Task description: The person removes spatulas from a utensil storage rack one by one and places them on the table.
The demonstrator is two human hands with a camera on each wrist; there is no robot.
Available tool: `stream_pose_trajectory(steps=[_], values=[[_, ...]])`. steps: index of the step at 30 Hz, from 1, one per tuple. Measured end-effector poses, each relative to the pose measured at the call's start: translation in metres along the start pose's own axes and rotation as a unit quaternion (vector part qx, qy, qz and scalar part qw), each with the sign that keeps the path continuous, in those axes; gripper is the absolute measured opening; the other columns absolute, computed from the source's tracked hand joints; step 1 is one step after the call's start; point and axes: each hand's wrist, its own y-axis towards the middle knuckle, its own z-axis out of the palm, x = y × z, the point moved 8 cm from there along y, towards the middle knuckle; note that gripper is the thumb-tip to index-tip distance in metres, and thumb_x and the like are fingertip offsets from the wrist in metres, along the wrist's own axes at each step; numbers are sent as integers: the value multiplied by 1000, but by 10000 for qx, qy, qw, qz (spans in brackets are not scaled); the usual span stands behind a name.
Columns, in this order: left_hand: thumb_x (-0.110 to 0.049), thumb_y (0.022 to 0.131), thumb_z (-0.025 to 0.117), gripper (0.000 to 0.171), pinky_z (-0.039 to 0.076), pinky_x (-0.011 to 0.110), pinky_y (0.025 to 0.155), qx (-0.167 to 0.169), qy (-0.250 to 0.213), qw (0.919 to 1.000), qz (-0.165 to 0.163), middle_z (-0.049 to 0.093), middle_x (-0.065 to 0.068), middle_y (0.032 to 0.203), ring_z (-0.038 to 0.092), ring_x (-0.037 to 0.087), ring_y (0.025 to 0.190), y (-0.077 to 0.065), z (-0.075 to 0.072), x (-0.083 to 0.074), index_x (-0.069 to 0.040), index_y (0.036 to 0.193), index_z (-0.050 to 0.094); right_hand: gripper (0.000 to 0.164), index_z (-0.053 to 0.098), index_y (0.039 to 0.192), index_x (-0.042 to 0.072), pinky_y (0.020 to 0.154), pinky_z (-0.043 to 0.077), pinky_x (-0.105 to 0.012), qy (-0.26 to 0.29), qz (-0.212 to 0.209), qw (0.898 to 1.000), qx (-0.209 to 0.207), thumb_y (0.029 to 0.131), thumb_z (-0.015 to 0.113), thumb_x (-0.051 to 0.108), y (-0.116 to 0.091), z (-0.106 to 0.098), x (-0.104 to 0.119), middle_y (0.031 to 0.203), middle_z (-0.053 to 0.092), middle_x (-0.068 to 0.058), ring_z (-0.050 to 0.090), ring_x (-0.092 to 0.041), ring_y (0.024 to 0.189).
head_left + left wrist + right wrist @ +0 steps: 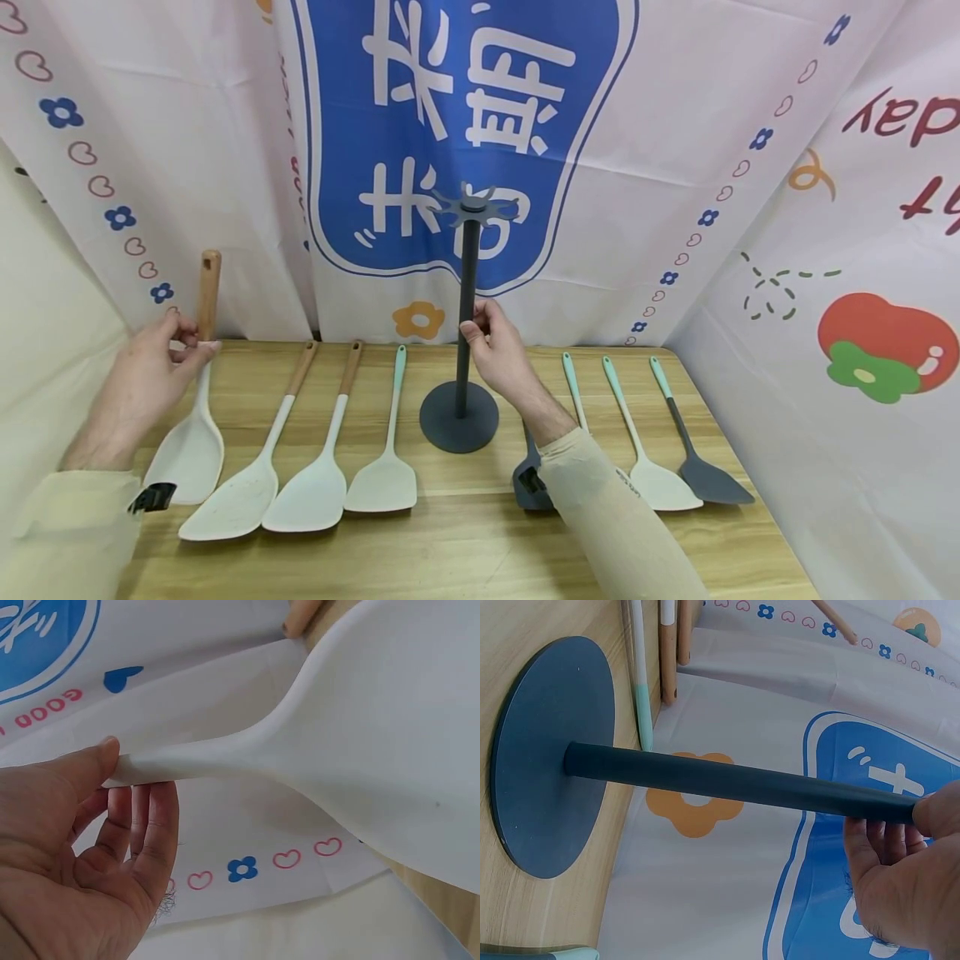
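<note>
On the left side, my left hand (pixel 153 362) pinches a white spatula (pixel 255 754) where its white shaft meets the wooden handle (pixel 209 292). The handle points up and the broad blade (pixel 187 458) hangs lowest. My right hand (pixel 498 350) grips the upright post of a dark grey utensil stand (pixel 467 283), thumb on one side and fingers behind. The stand's round base (pixel 555 757) rests on the wooden table, and a ring of hooks (pixel 474 207) tops the post.
Two white spatulas with wooden handles (pixel 307 492) and a white one with a mint handle (pixel 382 483) lie left of the stand. Right of it lie more mint-handled spatulas, white (pixel 663 487) and grey (pixel 712 482); my right forearm partly covers some. Printed cloth (pixel 675 100) hangs behind the table (pixel 450 550).
</note>
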Motion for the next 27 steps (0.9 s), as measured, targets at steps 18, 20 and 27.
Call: stream_pose_trajectory(steps=[18, 20, 27], values=[[-13, 117, 69, 23, 52, 29, 71, 635, 108, 9979, -67, 72, 38, 120, 77, 52, 98, 0, 25, 29, 7, 124, 61, 19, 64, 137, 0, 89, 58, -34, -6, 12, 10000, -11, 122, 61, 11, 1, 0, -1, 116, 69, -20, 65, -27, 103], [-12, 116, 70, 25, 51, 29, 73, 716, 141, 9973, -52, 72, 38, 118, 76, 51, 99, -1, 29, 33, 9, 125, 62, 20, 64, 137, -1, 89, 57, -34, -2, 12, 10000, -6, 122, 61, 11, 1, 0, -1, 116, 69, -20, 65, -27, 103], [-12, 114, 73, 26, 47, 27, 71, 1018, 285, 9944, -91, 72, 29, 111, 69, 38, 94, -2, 40, 40, 10, 123, 63, 19, 64, 136, 0, 89, 58, -34, -20, 25, 10000, -14, 122, 61, 12, 1, -1, -1, 115, 69, -18, 65, -27, 103]])
